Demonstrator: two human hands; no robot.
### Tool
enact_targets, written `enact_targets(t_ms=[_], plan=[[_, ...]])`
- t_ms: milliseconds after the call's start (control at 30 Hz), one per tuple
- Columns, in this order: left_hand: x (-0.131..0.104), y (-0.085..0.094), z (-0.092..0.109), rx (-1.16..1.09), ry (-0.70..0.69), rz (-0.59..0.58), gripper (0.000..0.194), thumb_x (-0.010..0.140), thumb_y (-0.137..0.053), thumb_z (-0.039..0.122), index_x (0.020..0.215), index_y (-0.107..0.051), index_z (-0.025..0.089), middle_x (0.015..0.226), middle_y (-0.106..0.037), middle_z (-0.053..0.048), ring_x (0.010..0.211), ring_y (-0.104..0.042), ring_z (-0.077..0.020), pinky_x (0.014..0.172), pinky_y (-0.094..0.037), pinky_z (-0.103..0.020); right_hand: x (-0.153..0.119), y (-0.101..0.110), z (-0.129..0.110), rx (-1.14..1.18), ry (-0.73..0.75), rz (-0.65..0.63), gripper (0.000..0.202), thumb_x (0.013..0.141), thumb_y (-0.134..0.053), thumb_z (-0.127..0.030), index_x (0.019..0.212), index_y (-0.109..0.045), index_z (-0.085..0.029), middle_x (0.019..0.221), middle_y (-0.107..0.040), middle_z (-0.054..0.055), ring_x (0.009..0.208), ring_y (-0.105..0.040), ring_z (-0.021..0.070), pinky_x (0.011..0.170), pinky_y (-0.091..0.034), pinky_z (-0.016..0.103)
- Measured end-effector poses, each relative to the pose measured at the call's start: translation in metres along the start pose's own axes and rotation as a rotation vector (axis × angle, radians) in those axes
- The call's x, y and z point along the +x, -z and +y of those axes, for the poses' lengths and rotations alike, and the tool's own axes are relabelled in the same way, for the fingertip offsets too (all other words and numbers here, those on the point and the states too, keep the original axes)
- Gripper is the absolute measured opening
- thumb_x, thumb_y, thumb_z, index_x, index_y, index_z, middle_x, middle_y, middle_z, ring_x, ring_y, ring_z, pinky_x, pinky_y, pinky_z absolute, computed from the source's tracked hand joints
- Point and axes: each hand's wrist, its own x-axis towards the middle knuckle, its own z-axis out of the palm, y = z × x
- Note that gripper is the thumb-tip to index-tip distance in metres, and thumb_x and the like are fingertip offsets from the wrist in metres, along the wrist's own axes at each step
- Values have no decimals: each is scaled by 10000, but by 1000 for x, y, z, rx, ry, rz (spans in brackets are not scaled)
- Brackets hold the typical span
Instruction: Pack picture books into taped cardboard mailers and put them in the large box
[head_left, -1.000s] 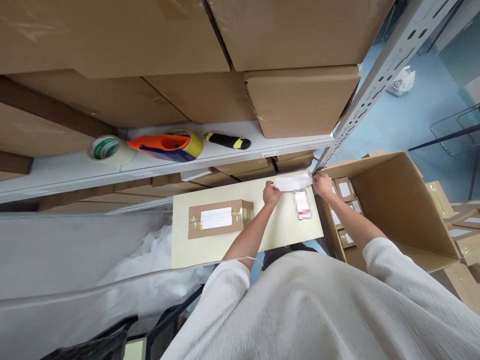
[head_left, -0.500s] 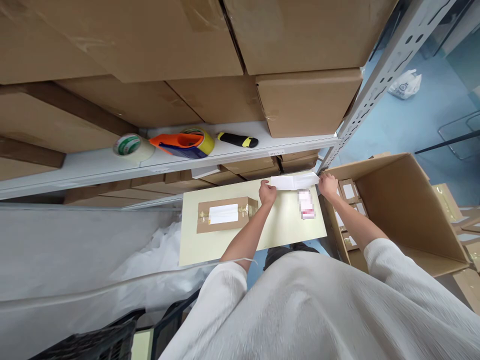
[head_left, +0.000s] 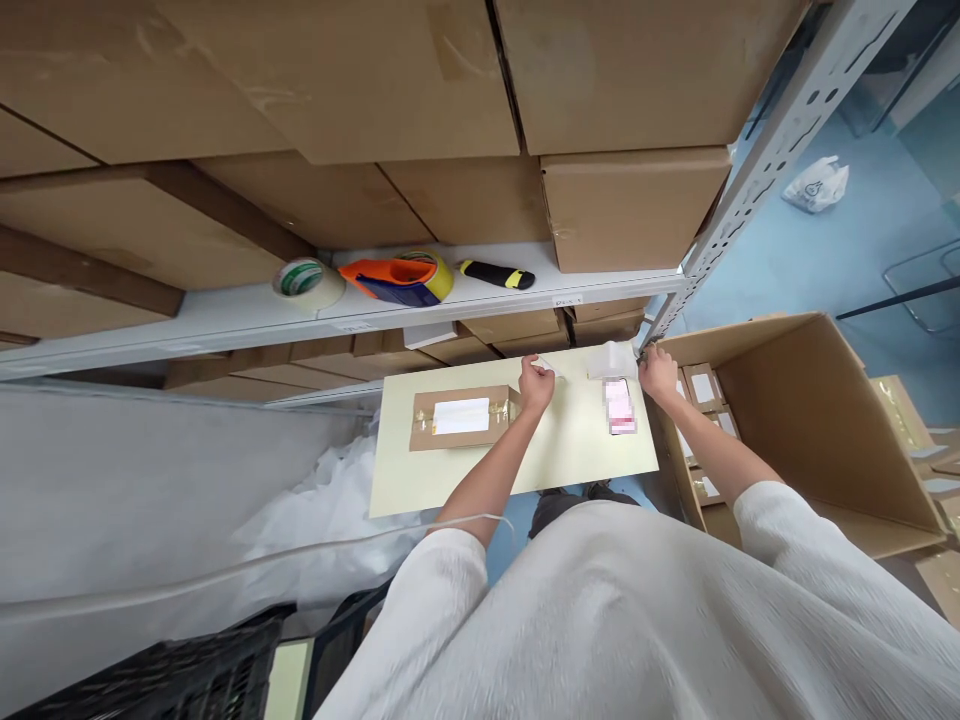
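My left hand (head_left: pixel 536 385) is closed in a pinch above the pale tabletop (head_left: pixel 570 440), and a small piece of white paper (head_left: pixel 550 367) pokes out past its fingers. Over the table's right end, my right hand (head_left: pixel 658 375) is also closed, its fingertips at the edge of a white, slightly see-through sheet (head_left: pixel 611 360). A gap separates the two white pieces. Just below the sheet lies a pink and white flat item (head_left: pixel 619 407), blurred out. Left of my left hand, a taped cardboard box (head_left: pixel 465 418) bears a white label (head_left: pixel 460 416).
Overhead, a shelf (head_left: pixel 540 290) holds large cartons (head_left: pixel 637 210), a tape roll (head_left: pixel 307 282), an orange and blue tape dispenser (head_left: pixel 394 280) and a black-yellow utility knife (head_left: pixel 496 275). An open carton (head_left: pixel 825 430) with small labelled boxes stands right. A black crate (head_left: pixel 225 670) is lower left.
The long white strip stretched between both hands is now in two parts, a small piece at the left hand and a sheet by the right. The view has shifted slightly.
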Motion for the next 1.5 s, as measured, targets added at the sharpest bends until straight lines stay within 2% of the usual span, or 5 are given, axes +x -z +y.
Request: enact_targets(t_ms=[567,767,1000,1267,1500], plan=[[-37,107,-13,-524,-48,-121,847,881,-596,148,1661,-277,231,871,-679,20,825,-727,-165,828,-592,-300,-71,-17,-152,299,530,-54,495,928,-718,-356,1401,-614,-251,1416,-632,125,1236,-595,311,1087,-464,465],[-37,174,-48,-613,17,-143,819,846,-637,152,1615,-371,242,927,-689,-9,887,-723,-178,838,-600,-319,-98,-18,-224,625,537,19,181,976,-570,-373,1039,-684,-247,1162,-698,87,1060,-659,236,969,-540,385],[-18,236,-105,-725,-53,-36,525,688,-707,148,1204,-715,249,1330,-696,-89,1227,-663,-244,994,-545,-349,-130,-22,-293,977,447,-80,220,822,-670,-455,841,-637,-238,886,-699,22,846,-640,204,831,-537,358],[-8,258,-145,-698,-14,-117,260,883,-667,418,1021,-736,210,1124,-770,-92,1040,-700,-241,908,-553,-354,-145,-38,-328,958,262,-141,269,752,-677,-468,869,-623,-232,693,-538,-52,666,-494,151,639,-416,285],[5,252,-168,-528,-112,-160,360,770,-739,161,1126,-709,199,934,-748,-34,897,-720,-195,924,-566,-343,-138,-48,-330,854,213,-155,213,764,-614,-395,903,-612,-233,699,-510,-68,681,-500,152,668,-422,287]])
